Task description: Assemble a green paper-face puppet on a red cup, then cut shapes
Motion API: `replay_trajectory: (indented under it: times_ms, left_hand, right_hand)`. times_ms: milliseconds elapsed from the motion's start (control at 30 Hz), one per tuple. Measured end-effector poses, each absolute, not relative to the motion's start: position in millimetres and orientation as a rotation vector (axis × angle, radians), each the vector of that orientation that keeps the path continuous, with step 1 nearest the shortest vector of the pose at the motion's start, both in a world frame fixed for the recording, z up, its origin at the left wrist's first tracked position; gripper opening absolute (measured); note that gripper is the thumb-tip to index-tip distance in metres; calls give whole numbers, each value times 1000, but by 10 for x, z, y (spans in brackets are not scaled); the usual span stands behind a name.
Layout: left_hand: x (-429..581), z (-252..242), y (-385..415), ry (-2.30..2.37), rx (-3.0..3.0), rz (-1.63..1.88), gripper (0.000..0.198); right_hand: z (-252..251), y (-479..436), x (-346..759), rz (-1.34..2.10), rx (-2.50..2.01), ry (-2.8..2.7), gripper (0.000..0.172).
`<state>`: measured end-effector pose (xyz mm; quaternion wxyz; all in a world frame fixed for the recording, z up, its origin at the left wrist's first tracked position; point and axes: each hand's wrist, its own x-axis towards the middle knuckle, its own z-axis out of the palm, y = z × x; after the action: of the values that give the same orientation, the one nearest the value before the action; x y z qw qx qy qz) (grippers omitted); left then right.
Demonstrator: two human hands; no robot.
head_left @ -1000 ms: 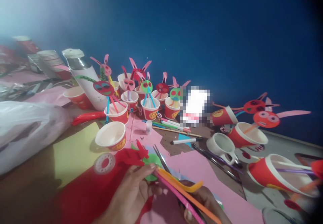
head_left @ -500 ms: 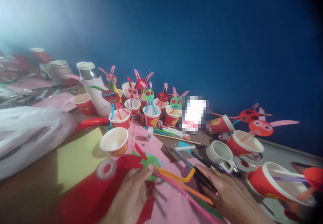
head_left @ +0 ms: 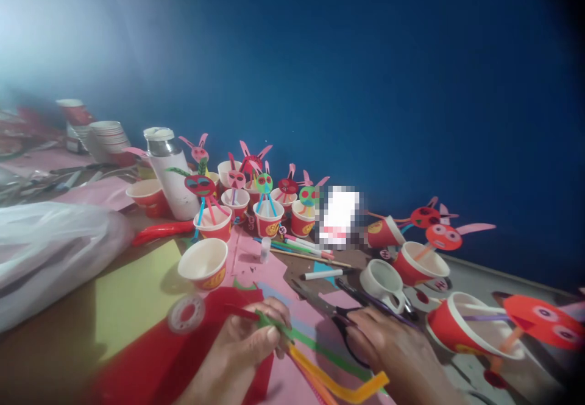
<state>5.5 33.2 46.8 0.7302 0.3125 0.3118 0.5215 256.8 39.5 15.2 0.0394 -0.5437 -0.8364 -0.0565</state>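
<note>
My left hand (head_left: 249,347) pinches a green paper cutout (head_left: 269,321), now seen nearly edge-on, with a red paper strip (head_left: 242,312) at its top. Yellow, orange and pink pipe cleaners trail from it to the lower right; the yellow pipe cleaner (head_left: 338,383) has a bent end. At the right, my right hand (head_left: 388,341) has its fingers on the black handles of a pair of scissors (head_left: 350,335), low over the table. The blades point away to the left. Red paper (head_left: 150,344) and pink paper (head_left: 292,368) lie beneath my hands.
Behind stand several red paper cups (head_left: 269,225) bearing paper faces with ears. An unadorned cup (head_left: 203,265), a tape roll (head_left: 186,313), markers (head_left: 324,274) and a white mug (head_left: 381,283) are nearer. A white flask (head_left: 176,186) and plastic bag (head_left: 59,246) are at left.
My left hand has turned the green cutout from facing me to nearly edge-on, swinging the pipe cleaners downward. The scissors have dropped lower in my right hand. The whole view has shifted slightly.
</note>
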Motion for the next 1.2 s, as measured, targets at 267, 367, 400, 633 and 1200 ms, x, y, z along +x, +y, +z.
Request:
replay_trajectory:
  times_ms: [267, 367, 400, 633, 1200]
  left_hand:
    - [70, 409, 318, 671, 814, 1090, 18]
    - [64, 368, 306, 607, 929, 1051, 18]
    - [57, 358, 305, 588, 975, 1029, 18]
    - [52, 341, 273, 604, 1047, 958, 20]
    - [245, 144, 312, 840, 804, 891, 37]
  right_hand:
    - [294, 328, 2309, 600, -1689, -2188, 37]
    - [358, 242, 2053, 1604, -1251, -1780, 58]
    - [350, 217, 1986, 1801, -1131, -1655, 60]
    - [288, 130, 1895, 2295, -772, -1085, 41]
    - [-65, 130, 1717, 1593, -1145, -1177, 36]
